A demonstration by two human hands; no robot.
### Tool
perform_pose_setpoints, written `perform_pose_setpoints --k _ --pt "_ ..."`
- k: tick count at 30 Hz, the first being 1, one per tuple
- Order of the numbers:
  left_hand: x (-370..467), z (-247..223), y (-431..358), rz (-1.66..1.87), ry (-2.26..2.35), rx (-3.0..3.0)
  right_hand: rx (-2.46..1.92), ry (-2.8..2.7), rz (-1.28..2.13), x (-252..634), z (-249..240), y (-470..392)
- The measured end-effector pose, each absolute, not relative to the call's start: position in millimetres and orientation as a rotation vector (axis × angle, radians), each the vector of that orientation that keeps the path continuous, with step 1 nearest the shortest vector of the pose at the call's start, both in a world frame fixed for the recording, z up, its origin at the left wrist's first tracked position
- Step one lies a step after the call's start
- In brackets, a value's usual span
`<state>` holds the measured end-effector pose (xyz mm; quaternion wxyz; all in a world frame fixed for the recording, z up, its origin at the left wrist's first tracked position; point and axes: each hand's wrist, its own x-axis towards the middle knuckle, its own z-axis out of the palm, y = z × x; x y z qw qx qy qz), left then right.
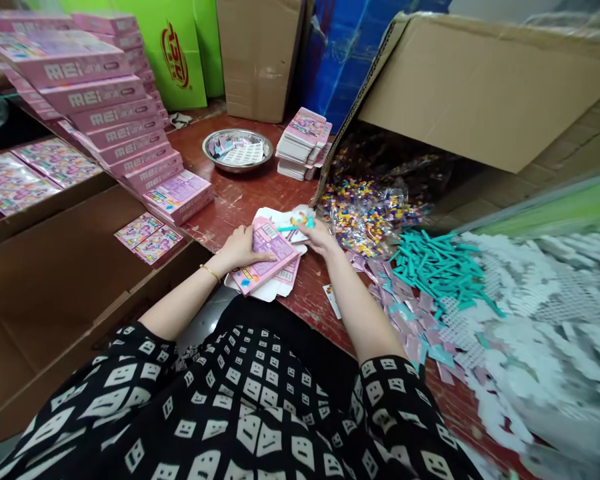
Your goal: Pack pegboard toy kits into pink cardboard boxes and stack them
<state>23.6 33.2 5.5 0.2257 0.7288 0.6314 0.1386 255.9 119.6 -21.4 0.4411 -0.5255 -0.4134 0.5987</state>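
Note:
My left hand (241, 248) rests on a flat pink printed box (263, 257) lying on the red-brown table (240, 197), with white sheets (275, 287) under it. My right hand (319, 238) pinches a small clear bag of coloured beads with a teal tool (297, 221) just above the box's far end. A thin gold bracelet (210, 272) circles my left wrist.
A leaning stack of pink boxes (105, 107) stands at left. At the back are a steel bowl (237, 150) and a pile of flat cartons (303, 143). To the right lie bead bags (370, 210), teal tools (437, 267), white pegboards (545, 313) and a big cardboard box (480, 87).

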Motion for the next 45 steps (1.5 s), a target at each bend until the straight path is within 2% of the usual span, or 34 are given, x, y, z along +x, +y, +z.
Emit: perform_pose_setpoints --k 3,6,9,13,17,22,29,33,37,39,45 --pt "25 6 32 0.46 1.74 2.046 -1.287 -1.119 1.656 244 -15 104" --pt "24 25 34 0.577 1.642 1.954 -1.142 -1.265 1.626 242 9 88" --pt "19 50 37 0.741 1.517 1.775 -0.983 -1.545 1.319 251 46 79" --pt "18 66 38 1.216 1.378 1.749 -0.941 -1.693 0.746 272 91 76" --pt "28 52 39 1.599 1.253 1.674 -0.857 -1.633 0.44 287 117 72" --pt "45 16 40 1.763 1.197 1.551 -0.834 -1.64 0.02 279 134 47" --pt "48 -7 40 1.766 1.178 1.481 -0.854 -2.427 -0.199 245 114 48" --pt "38 -11 47 1.846 1.24 1.54 -0.902 -2.181 -0.111 249 95 61" --pt "28 -3 54 1.739 1.206 1.806 -0.88 -1.846 0.38 255 66 70" --pt "25 6 57 1.682 1.18 1.982 -0.887 -1.715 0.511 251 49 69" --pt "25 24 60 1.72 1.106 2.195 -0.942 -1.727 0.24 237 22 58"
